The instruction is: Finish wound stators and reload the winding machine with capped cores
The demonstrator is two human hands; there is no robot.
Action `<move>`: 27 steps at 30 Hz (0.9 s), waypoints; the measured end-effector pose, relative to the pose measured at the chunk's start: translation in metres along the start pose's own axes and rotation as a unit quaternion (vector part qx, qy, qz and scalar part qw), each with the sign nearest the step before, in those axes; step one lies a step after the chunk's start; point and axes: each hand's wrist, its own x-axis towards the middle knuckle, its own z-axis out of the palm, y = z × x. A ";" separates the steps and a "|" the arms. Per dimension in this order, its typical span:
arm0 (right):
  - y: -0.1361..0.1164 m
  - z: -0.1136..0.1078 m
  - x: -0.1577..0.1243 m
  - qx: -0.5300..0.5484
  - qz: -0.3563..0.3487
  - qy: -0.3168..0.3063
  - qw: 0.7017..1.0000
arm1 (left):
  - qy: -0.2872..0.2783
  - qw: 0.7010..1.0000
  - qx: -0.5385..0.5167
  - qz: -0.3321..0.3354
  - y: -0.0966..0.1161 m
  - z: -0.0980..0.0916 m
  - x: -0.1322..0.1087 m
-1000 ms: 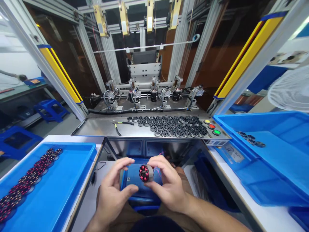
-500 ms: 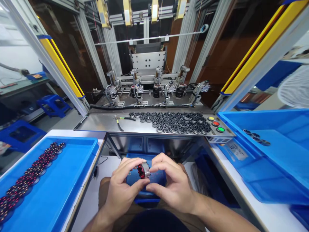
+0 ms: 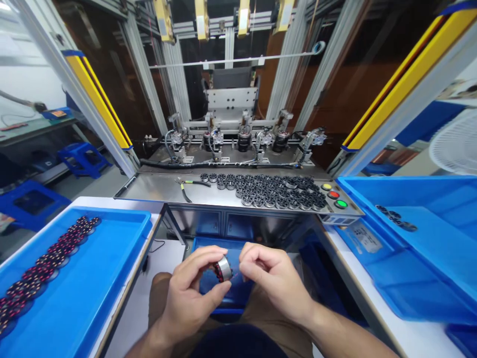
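Note:
My left hand (image 3: 190, 293) grips a small round motor stator (image 3: 222, 269) with a silver rim and red windings, held over my lap. My right hand (image 3: 270, 281) sits just to the right of it, fingers pinched at a thin wire end coming off the stator's edge. Below the hands lies a small blue bin (image 3: 227, 288). The left blue tray (image 3: 93, 278) carries a long row of wound red stators (image 3: 44, 263). On the steel shelf (image 3: 156, 191) ahead lie several bare dark stator cores (image 3: 268, 191).
Green-handled cutters (image 3: 188, 186) lie on the shelf's left part. Yellow, red and green buttons (image 3: 333, 195) sit at its right end. Behind is a winding machine with fixtures (image 3: 242, 139). Right blue tray (image 3: 428, 238) holds a few cores (image 3: 395, 218). A white fan (image 3: 454, 144) stands far right.
The stator passed from my right hand's fingers into my left hand's grip and turned edge-on. My right hand shifted to pinch at its edge. The view tilted slightly.

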 end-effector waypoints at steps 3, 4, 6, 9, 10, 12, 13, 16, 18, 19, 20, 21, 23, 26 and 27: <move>0.004 -0.015 -0.001 -0.055 -0.031 0.056 0.996 | -0.005 0.991 0.107 0.077 0.004 -0.004 0.003; 0.003 -0.019 -0.001 -0.084 -0.073 0.084 0.990 | -0.007 0.984 0.143 0.104 0.005 -0.005 0.003; -0.002 -0.020 -0.003 -0.155 -0.172 0.094 0.968 | -0.007 0.968 0.203 0.149 0.008 -0.006 0.004; -0.015 -0.010 -0.005 -0.259 -0.243 0.004 0.935 | 0.000 0.953 0.243 0.178 0.009 -0.006 0.002; -0.018 -0.005 -0.005 -0.278 -0.239 -0.026 0.930 | 0.001 0.952 0.245 0.182 0.009 -0.006 0.001; -0.024 0.002 -0.003 -0.281 -0.220 -0.062 0.932 | -0.002 0.952 0.243 0.186 0.009 -0.007 0.000; -0.026 0.004 -0.001 -0.273 -0.211 -0.076 0.935 | -0.004 0.952 0.241 0.188 0.009 -0.009 -0.001; -0.031 0.004 0.007 -0.259 -0.211 -0.110 0.936 | -0.026 0.955 0.231 0.184 0.010 -0.015 -0.003; -0.037 0.000 0.013 -0.272 -0.227 -0.149 0.923 | -0.060 0.959 0.214 0.176 0.011 -0.021 -0.004; -0.040 -0.002 0.016 -0.282 -0.236 -0.177 0.913 | -0.078 0.961 0.203 0.171 0.011 -0.024 -0.005; -0.043 -0.005 0.019 -0.291 -0.244 -0.206 0.902 | -0.094 0.964 0.189 0.165 0.012 -0.027 -0.006; -0.046 -0.007 0.021 -0.300 -0.251 -0.233 0.890 | -0.109 0.966 0.173 0.157 0.012 -0.031 -0.007; -0.051 -0.013 0.027 -0.315 -0.256 -0.273 0.872 | -0.130 0.972 0.138 0.136 0.014 -0.038 -0.010; -0.053 -0.020 0.045 -0.349 -0.237 -0.319 0.849 | -0.116 0.983 0.103 0.102 0.014 -0.048 -0.017; -0.051 -0.020 0.057 -0.372 -0.220 -0.321 0.843 | -0.090 0.987 0.096 0.089 0.014 -0.051 -0.020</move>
